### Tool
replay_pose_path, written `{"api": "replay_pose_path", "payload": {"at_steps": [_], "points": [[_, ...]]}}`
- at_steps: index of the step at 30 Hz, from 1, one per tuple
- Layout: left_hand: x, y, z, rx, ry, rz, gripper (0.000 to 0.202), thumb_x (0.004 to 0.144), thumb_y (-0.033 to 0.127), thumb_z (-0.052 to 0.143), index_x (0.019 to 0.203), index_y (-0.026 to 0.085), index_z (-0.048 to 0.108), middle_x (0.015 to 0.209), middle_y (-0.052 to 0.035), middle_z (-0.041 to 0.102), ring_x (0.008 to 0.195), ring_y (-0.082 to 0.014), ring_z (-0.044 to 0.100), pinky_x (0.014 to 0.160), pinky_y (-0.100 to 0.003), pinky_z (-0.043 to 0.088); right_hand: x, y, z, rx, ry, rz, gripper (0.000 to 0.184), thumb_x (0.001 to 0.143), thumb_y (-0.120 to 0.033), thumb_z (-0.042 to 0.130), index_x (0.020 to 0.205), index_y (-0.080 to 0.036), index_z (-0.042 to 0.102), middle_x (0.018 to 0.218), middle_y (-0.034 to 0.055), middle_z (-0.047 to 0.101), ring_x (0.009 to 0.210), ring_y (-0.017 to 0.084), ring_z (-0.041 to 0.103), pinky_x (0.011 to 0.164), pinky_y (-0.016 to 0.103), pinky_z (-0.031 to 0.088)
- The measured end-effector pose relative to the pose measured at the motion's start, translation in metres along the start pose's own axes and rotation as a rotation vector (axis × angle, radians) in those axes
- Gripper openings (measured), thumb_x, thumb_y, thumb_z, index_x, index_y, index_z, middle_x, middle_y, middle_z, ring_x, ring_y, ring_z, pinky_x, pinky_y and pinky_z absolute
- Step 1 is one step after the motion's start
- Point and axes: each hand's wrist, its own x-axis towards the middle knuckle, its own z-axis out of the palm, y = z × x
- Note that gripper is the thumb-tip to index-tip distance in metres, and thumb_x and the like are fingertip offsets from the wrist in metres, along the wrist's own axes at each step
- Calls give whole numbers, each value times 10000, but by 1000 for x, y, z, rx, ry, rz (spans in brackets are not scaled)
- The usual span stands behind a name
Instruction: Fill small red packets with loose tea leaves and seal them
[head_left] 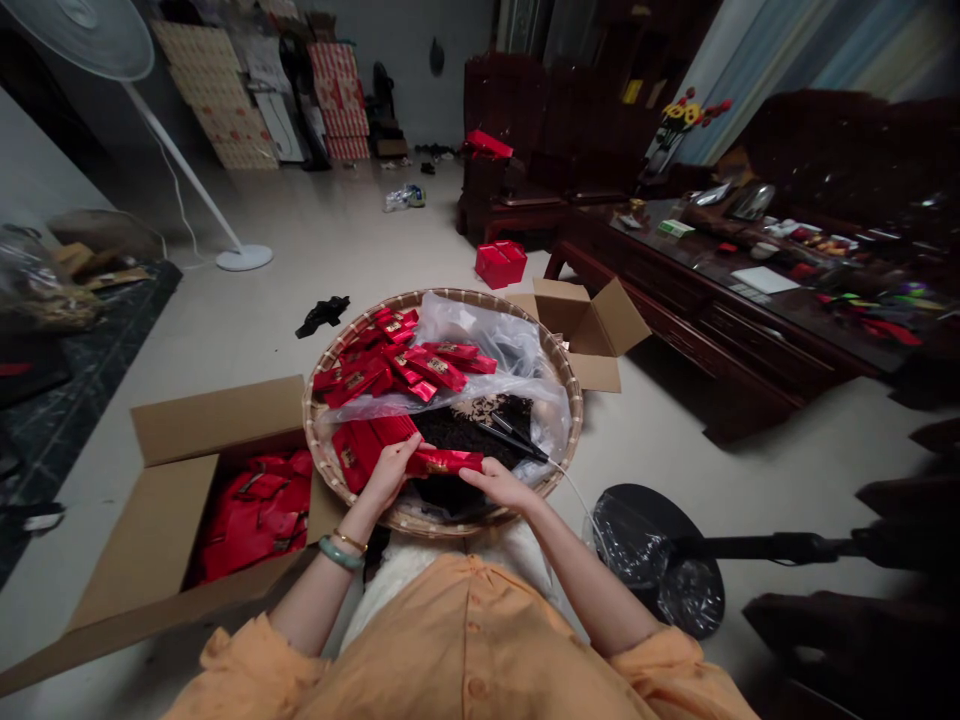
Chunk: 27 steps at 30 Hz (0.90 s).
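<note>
Between my two hands a shiny red packet (448, 461) is stretched sideways over the near side of a round woven basket (442, 527). My left hand (390, 470) grips its left end, next to a stack of flat red packets (364, 448). The right end is pinched by my right hand (499, 484). Dark loose leaves (450, 432), which look like tea, lie in the basket on clear plastic sheeting (480, 325). A black-handled tool with a white cord (525, 442) rests on them. Filled-looking red packets (435, 365) are heaped on the far left of the plastic.
An open carton (176, 520) of red packets stands at my left. Beyond the basket are a smaller open carton (589, 325) and a red box (501, 264). A low dark wooden table (675, 290) runs along the right, near a black round stand base (697, 515). A white fan (244, 257) stands left.
</note>
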Motion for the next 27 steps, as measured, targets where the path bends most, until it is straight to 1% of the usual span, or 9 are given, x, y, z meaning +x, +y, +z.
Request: {"api": "replay_pose_path", "payload": {"at_steps": [5, 7, 9, 13, 15, 17, 20, 24, 27], "points": [[0, -11, 1, 38, 52, -16, 543, 679, 594, 599, 852, 84, 675, 627, -49, 661, 519, -153, 588, 428, -247, 461, 1, 2, -2, 170, 10, 160, 486, 754, -511, 594, 1122, -196, 628, 1116, 40, 657, 1050, 221, 572, 1001, 405, 345], [2, -15, 1, 6, 53, -26, 537, 668, 592, 611, 833, 85, 667, 629, -48, 663, 535, -156, 593, 465, -257, 473, 2, 5, -3, 228, -3, 198, 500, 734, -515, 618, 1119, -196, 628, 1098, 45, 665, 1030, 216, 584, 977, 394, 368], [4, -18, 0, -41, 61, -18, 510, 653, 578, 633, 791, 87, 656, 637, -52, 668, 562, -157, 602, 535, -268, 488, 3, 8, -4, 267, 9, 204, 518, 724, -540, 619, 1111, -195, 632, 1086, 58, 670, 1006, 216, 593, 917, 375, 411], [10, -14, -1, -44, 104, 40, 490, 663, 578, 616, 749, 96, 643, 658, -63, 677, 597, -167, 608, 607, -279, 480, 8, 13, -2, 314, 118, 190, 557, 721, -609, 579, 1079, -187, 641, 1052, 82, 678, 933, 222, 615, 740, 322, 460], [13, -11, -1, 27, 127, 91, 496, 690, 589, 577, 736, 100, 648, 667, -65, 678, 617, -173, 608, 628, -282, 473, 13, 14, -2, 320, 141, 194, 547, 720, -627, 565, 1009, -173, 662, 983, 81, 696, 880, 214, 626, 706, 307, 457], [17, -9, 0, 127, 146, 139, 504, 714, 593, 540, 716, 104, 661, 666, -65, 677, 633, -179, 606, 652, -286, 469, 19, 14, -3, 330, 149, 214, 530, 741, -641, 523, 886, -157, 681, 872, 75, 712, 803, 201, 634, 704, 309, 458], [22, -11, -1, 254, 187, 216, 520, 748, 592, 490, 705, 111, 681, 662, -67, 674, 658, -187, 603, 677, -290, 463, 26, 11, -6, 348, 181, 247, 513, 775, -634, 472, 761, -162, 672, 756, 60, 709, 706, 179, 626, 679, 296, 458], [28, -15, -7, 300, 262, 293, 532, 794, 580, 430, 725, 114, 677, 683, -71, 672, 674, -184, 597, 670, -274, 454, 28, 4, -6, 323, 130, 243, 472, 769, -611, 492, 867, -184, 667, 854, 56, 710, 723, 171, 610, 546, 243, 414], [31, -17, -14, 361, 301, 291, 534, 798, 586, 419, 676, 117, 645, 615, -52, 638, 616, -173, 566, 604, -259, 432, 26, 0, -3, 296, 64, 220, 486, 794, -609, 456, 968, -196, 644, 959, 60, 695, 813, 180, 613, 545, 241, 406]]}}
